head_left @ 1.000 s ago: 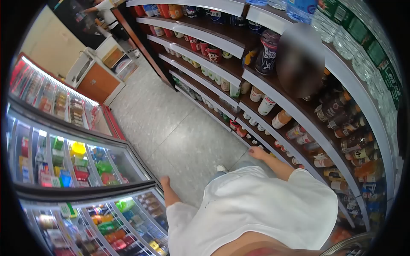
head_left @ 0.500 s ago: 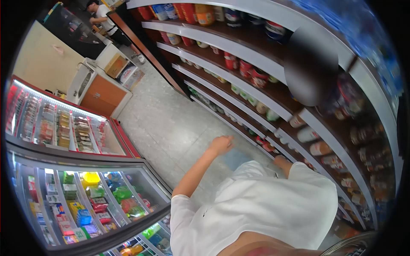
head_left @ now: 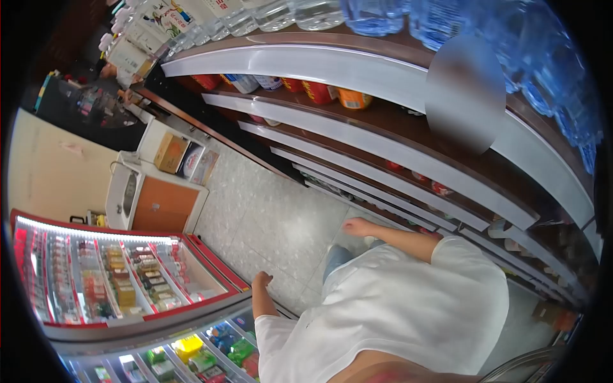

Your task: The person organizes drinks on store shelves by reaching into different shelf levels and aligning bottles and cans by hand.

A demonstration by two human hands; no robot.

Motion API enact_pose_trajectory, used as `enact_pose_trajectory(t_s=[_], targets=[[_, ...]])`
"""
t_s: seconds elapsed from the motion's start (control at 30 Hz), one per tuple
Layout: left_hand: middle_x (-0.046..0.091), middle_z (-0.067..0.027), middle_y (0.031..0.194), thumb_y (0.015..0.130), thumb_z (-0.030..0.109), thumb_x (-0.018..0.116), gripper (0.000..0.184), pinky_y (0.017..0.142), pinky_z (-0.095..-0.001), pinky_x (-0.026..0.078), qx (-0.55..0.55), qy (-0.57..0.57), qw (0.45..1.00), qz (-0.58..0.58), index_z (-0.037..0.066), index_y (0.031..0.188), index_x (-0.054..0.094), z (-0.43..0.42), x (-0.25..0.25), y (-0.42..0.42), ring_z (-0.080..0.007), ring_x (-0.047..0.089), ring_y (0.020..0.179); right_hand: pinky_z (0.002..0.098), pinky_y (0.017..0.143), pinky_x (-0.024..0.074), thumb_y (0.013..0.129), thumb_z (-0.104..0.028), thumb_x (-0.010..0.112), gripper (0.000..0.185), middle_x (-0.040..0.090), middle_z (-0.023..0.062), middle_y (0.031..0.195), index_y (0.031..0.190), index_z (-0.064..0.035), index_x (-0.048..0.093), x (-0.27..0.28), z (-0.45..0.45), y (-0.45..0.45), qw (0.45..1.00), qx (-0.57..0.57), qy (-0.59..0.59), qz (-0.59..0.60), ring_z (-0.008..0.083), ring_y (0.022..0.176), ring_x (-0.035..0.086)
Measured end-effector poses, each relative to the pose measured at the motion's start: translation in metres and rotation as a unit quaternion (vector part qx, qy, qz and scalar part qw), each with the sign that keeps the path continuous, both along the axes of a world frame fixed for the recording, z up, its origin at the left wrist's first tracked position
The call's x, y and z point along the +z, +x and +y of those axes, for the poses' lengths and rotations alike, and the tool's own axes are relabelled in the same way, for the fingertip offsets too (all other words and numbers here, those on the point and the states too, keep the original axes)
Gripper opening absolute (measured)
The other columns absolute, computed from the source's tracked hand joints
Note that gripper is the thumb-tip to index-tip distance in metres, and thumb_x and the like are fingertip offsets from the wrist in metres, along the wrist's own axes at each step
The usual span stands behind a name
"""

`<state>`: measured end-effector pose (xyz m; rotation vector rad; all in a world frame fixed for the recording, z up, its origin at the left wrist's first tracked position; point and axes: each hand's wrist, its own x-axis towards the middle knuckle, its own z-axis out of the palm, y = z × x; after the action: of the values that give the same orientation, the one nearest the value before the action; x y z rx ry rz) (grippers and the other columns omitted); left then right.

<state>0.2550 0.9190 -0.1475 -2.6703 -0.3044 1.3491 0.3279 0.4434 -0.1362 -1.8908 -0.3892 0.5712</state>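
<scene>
My left hand (head_left: 262, 279) hangs low beside the glass-fronted fridges, over the grey floor; it is small in view and its fingers are not clear. In front of my white shirt, my right hand (head_left: 357, 226) hangs near the lower shelves, its fingers hard to make out. Neither hand touches a shelf or a fridge. Clear water bottles (head_left: 319, 14) and blue-tinted bottles (head_left: 373, 16) stand on the top shelf. Under them are red cans (head_left: 318, 92) and an orange can (head_left: 353, 98).
A red-framed fridge (head_left: 239, 284) with bottles stands on the left. Farther ahead are a sink cabinet (head_left: 167, 205) and a cardboard box (head_left: 171, 152). The shelf unit (head_left: 383, 57) runs along the right. Grey floor (head_left: 268, 210) lies between. A blurred oval hides part of the shelves.
The view has moved forward along the aisle, and the sink cabinet looks closer. My left hand has swung back and down; my right hand has come forward. The person in the background is largely hidden.
</scene>
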Motion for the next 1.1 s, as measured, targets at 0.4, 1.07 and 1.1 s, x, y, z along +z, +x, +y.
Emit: enact_pose_trajectory(t_s=[0.4, 1.07, 1.1], targets=[[0.059, -0.0246, 0.097, 0.080, 0.028, 0.053, 0.038, 0.079, -0.0460, 0.045, -0.148, -0.208, 0.931, -0.261, -0.002, 0.103, 0.053, -0.042, 0.027, 0.310, -0.0400, 0.055, 0.093, 0.0429, 0.099, 0.0284, 0.081, -0.029, 0.059, 0.051, 0.042, 0.0143, 0.128, 0.124, -0.0083, 0.044, 0.217, 0.243, 0.098, 0.896, 0.130, 0.199, -0.375, 0.0295, 0.119, 0.038], [0.057, -0.0169, 0.109, 0.077, 0.028, 0.054, 0.036, 0.085, -0.0412, 0.044, -0.587, -0.239, 0.773, -0.029, 0.003, 0.103, 0.057, -0.228, 0.016, 0.363, -0.0313, 0.053, 0.104, 0.0382, 0.079, 0.0378, 0.087, -0.031, 0.048, 0.032, 0.063, 0.0085, 0.078, 0.079, -0.0035, 0.064, 0.304, 0.329, 0.155, 0.948, 0.029, 0.256, -0.188, 0.0237, 0.078, 0.057], [0.057, -0.0169, 0.109, 0.077, 0.028, 0.054, 0.036, 0.085, -0.0412, 0.044, -0.590, -0.240, 0.770, -0.028, 0.003, 0.103, 0.057, -0.228, 0.022, 0.362, -0.0313, 0.053, 0.104, 0.0364, 0.074, 0.0410, 0.087, -0.033, 0.047, 0.035, 0.063, 0.0116, 0.077, 0.081, -0.0030, 0.064, 0.307, 0.331, 0.153, 0.924, 0.002, 0.284, -0.255, 0.0275, 0.075, 0.058]])
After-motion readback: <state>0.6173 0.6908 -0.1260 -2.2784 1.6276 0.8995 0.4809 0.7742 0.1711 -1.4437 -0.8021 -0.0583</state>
